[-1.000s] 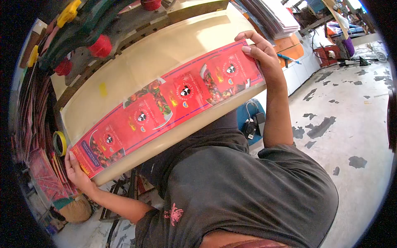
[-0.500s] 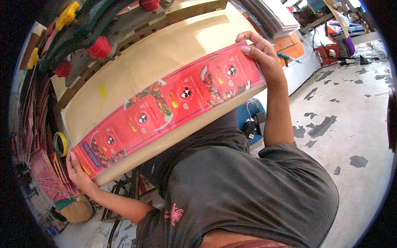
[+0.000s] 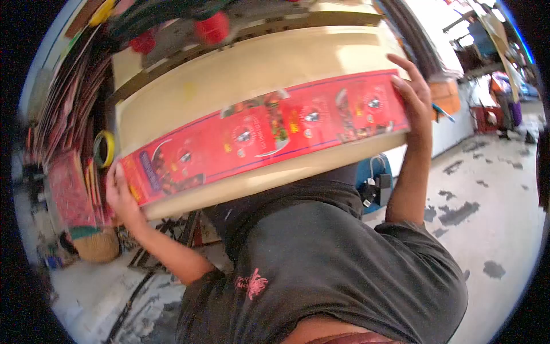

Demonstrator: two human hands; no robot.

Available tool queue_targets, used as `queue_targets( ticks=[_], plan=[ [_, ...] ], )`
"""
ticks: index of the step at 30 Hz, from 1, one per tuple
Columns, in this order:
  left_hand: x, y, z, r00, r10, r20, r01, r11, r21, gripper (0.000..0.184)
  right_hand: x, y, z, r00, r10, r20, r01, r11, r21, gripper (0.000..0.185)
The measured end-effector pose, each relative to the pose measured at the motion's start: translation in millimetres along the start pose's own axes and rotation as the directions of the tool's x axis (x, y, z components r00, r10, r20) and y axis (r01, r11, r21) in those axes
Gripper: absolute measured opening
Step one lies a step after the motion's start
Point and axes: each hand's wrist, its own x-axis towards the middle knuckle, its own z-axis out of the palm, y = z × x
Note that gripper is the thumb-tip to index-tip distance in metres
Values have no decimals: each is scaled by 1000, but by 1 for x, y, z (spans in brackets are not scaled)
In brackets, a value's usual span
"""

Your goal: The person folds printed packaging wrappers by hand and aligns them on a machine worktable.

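A long red printed sheet [image 3: 266, 129], with repeated panda logos and food pictures, lies tilted across a cream-coloured tabletop [image 3: 229, 83]. My left hand [image 3: 124, 198] grips its left end, thumb over the top and the other fingers mostly underneath. At the opposite end my right hand [image 3: 413, 94] holds the edge, thumb on the printed face and the index finger stretched beyond the corner. Motion blur softens the print. How closely the sheet rests on the tabletop, I cannot tell.
Dark machine parts with red knobs [image 3: 212, 27] stand along the far edge. A yellow tape roll [image 3: 104, 149] and stacked red sheets [image 3: 71, 109] are at the left. A blue pen [image 3: 443, 113] lies at the right, near a black plug [image 3: 369, 192]. The floor [image 3: 458, 246] is patchy.
The view has shifted and turned, so the sheet and tabletop appear further right and less steeply slanted. Both hands keep their hold at the two ends of the sheet.
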Motion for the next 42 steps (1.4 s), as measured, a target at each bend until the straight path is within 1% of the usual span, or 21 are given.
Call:
queue_targets(
  ticks=[1, 2, 3, 4, 5, 7, 8, 9, 11, 13, 15, 16, 18, 20, 31, 33, 34, 36, 38, 40, 42],
  plan=[
    [3, -5, -3, 1000, 19, 7, -19, 1000, 9, 40, 0, 0, 2, 1000, -6, -4, 6, 1000, 5, 50],
    [3, -8, -4, 1000, 10, -23, -9, 1000, 28, 40, 0, 1, 2, 1000, -5, -18, 5, 1000, -31, 50],
    [1, -5, 0, 1000, 4, -13, -5, 996, -87, 40, 1, 1, 3, 999, -8, -34, 5, 998, -70, 51],
    [-1, -3, 4, 1000, 5, -1, -5, 979, -204, 40, 0, 1, 3, 1000, 0, -29, -2, 998, -63, 52],
    [-2, -6, 5, 1000, -1, -24, -3, 981, -195, 40, 2, 4, 1, 1000, 2, -19, -3, 998, -64, 51],
    [-2, -6, 5, 1000, 22, -18, -27, 938, -346, 40, 5, 8, -4, 999, -23, -29, 20, 993, -118, 53],
    [-6, 0, 4, 998, 11, -65, -25, 975, -221, 40, 5, 7, 1, 996, -27, -83, 18, 994, -112, 52],
    [-7, 1, 4, 995, 7, -98, -27, 979, -203, 40, 6, 10, -2, 994, -55, -97, 41, 989, -144, 49],
    [-7, -3, 4, 995, 86, -49, -97, 941, -325, 39, 5, 7, 7, 984, -59, -167, 35, 989, -145, 45],
    [-10, 7, 6, 994, 100, -41, -108, 943, -315, 39, 9, 19, -4, 986, -78, -144, 64, 993, -100, 37],
    [-8, -1, 5, 996, 84, -37, -92, 918, -385, 40, 9, 18, -8, 986, -104, -134, 75, 977, -200, 29],
    [-7, -6, 4, 996, 89, -22, -90, 905, -415, 40, 10, 17, -5, 987, -88, -134, 65, 984, -167, 23],
    [-10, -6, 4, 995, 94, -23, -94, 892, -442, 40, 11, 22, -13, 990, -85, -111, 67, 985, -160, 22],
    [-11, -1, 5, 998, 60, 33, -35, 866, -499, 40, 13, 25, -17, 989, -90, -118, 71, 984, -163, 20],
    [-12, 11, 4, 991, 124, 43, -89, 876, -474, 44, 16, 25, -17, 987, -123, -101, 105, 980, -169, 24],
    [-13, 16, 3, 993, 85, 79, -33, 860, -509, 45, 15, 26, -18, 988, -117, -104, 98, 980, -173, 25],
    [-14, 13, 1, 993, 85, 80, -33, 860, -509, 45, 14, 27, -18, 986, -125, -108, 107, 981, -159, 25],
    [-15, 6, -5, 992, 8, 128, 69, 805, -589, 47, 14, 28, -20, 985, -132, -113, 115, 982, -146, 25],
    [-17, 8, -8, 989, 25, 147, 72, 785, -615, 48, 16, 30, -25, 987, -117, -114, 108, 991, -80, 25],
    [-19, 14, -11, 985, 41, 166, 76, 765, -639, 49, 16, 30, -23, 985, -124, -121, 117, 991, -66, 26],
    [-22, 21, -13, 987, 65, 145, 49, 742, -669, 52, 14, 31, -20, 983, -130, -128, 124, 991, -54, 27]
  ],
)
